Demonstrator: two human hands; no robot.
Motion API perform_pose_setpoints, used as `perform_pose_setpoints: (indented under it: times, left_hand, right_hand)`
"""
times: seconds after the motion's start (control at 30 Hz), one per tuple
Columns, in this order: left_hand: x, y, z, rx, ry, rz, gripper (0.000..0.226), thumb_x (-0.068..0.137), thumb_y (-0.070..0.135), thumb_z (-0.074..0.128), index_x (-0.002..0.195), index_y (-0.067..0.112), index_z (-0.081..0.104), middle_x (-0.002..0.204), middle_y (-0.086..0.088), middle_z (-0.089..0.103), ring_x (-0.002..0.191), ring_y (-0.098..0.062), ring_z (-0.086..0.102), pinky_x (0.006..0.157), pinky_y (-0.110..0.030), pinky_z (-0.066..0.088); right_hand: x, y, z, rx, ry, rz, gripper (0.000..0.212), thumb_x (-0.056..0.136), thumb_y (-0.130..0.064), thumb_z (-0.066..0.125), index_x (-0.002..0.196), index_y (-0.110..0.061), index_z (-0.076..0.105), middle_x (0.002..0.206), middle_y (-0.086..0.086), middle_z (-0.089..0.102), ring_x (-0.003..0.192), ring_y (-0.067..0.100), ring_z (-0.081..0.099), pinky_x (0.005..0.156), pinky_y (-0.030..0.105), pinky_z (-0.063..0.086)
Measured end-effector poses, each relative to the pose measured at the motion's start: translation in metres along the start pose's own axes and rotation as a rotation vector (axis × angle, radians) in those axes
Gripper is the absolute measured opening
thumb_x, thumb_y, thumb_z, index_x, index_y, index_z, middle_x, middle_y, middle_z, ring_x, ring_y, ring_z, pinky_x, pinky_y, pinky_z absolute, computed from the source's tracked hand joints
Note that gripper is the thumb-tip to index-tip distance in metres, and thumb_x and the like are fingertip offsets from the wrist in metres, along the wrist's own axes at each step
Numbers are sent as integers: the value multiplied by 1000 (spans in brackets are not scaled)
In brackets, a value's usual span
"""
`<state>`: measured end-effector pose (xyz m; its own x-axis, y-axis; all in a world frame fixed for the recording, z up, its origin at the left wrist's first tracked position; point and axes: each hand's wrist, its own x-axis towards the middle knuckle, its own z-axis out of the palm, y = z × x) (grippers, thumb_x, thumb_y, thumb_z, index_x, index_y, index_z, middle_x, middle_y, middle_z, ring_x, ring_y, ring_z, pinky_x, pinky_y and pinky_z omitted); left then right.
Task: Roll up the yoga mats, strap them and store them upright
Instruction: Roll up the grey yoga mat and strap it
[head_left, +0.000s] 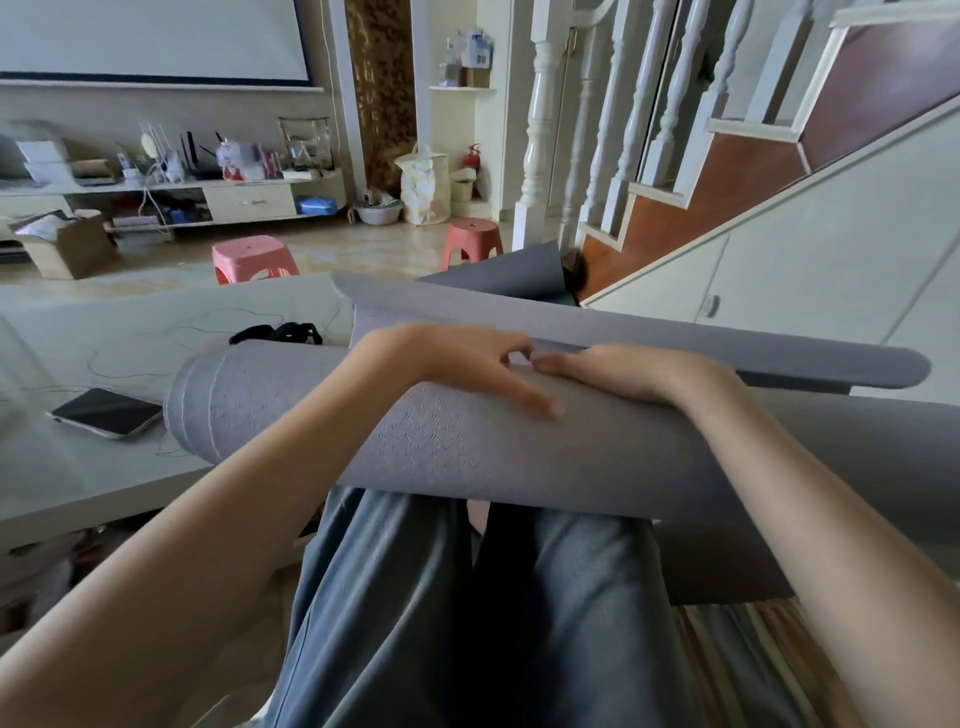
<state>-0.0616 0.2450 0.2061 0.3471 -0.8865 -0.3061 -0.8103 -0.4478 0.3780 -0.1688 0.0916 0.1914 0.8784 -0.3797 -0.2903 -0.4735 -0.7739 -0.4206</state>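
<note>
Head: 2 hands (457, 358), perhaps 2 mats (415, 441).

The room is evenly and brightly lit by soft daylight; its source cannot be placed. A pale sheen is seen on the tiled floor (332, 249) well beyond the left hand (457, 358). Only faint, soft shadows are cast under the hands on the rolled grey yoga mat (441, 441), and its embossed texture is shown crisply just beside the left hand. Slight blur is noted on the shelf clutter (156, 161) far beyond that hand. Strong wide-angle bending is visible at the edges: the stair balusters (540, 130) beyond the right hand (628, 371) lean, and the forearms are stretched.
</note>
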Motion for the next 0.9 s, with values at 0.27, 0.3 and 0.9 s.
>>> perform_pose_setpoints:
  times: [0.27,0.3,0.9]
  left_hand:
    - [5,-5,-4,89,22,14,70,62,66,77,120,35,53,114,17,57,104,-9,54,90,-28,42]
    - [7,-5,-6,89,12,21,66,63,66,76,118,35,54,112,18,57,104,-9,54,89,-28,42]
    - [41,-49,-5,-251,342,47,32,87,45,66,117,33,67,105,19,62,102,-2,57,81,-16,36]
  right_hand:
    - [13,9,-3,-202,656,-295,35,89,-47,58,117,-27,58,128,-4,56,113,18,54,95,40,43]
    - [15,10,-6,-291,784,-319,43,86,-42,63,125,-27,54,137,-3,49,123,22,48,102,43,36]
    - [24,14,5,-533,941,-241,12,93,-18,54,100,-13,62,89,8,64,88,34,56,65,34,33]
